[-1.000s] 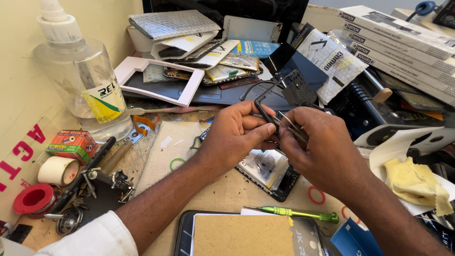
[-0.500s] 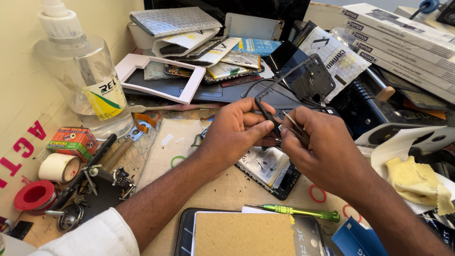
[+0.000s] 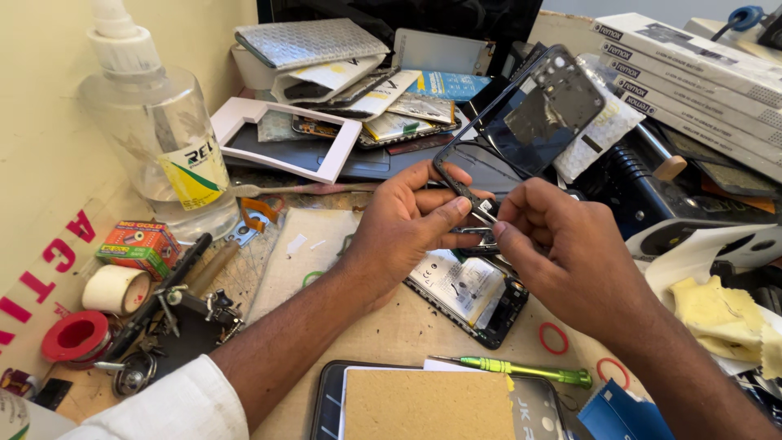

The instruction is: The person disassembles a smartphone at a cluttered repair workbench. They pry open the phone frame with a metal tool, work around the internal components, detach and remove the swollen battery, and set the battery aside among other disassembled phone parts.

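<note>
Views: one only, the head camera; no second view shares the scene.
Position: above the near edge of the bench (image 3: 391, 330), at the person's head.
Direction: looks forward and steeply down, toward the back of the bench and the cream wall (image 3: 49, 122) on the left.
Nearness: close; the left hand (image 3: 407, 224) and right hand (image 3: 570, 261) fill the middle of the frame, forearms entering from the bottom edge.
Upper reach: the stacked white boxes (image 3: 692, 61) at top right.
Lower reach: the tablet-like slab (image 3: 423, 403) is cut off by the bottom edge.
Left reach: the clear pump bottle (image 3: 159, 138) and red tape roll (image 3: 75, 336).
</note>
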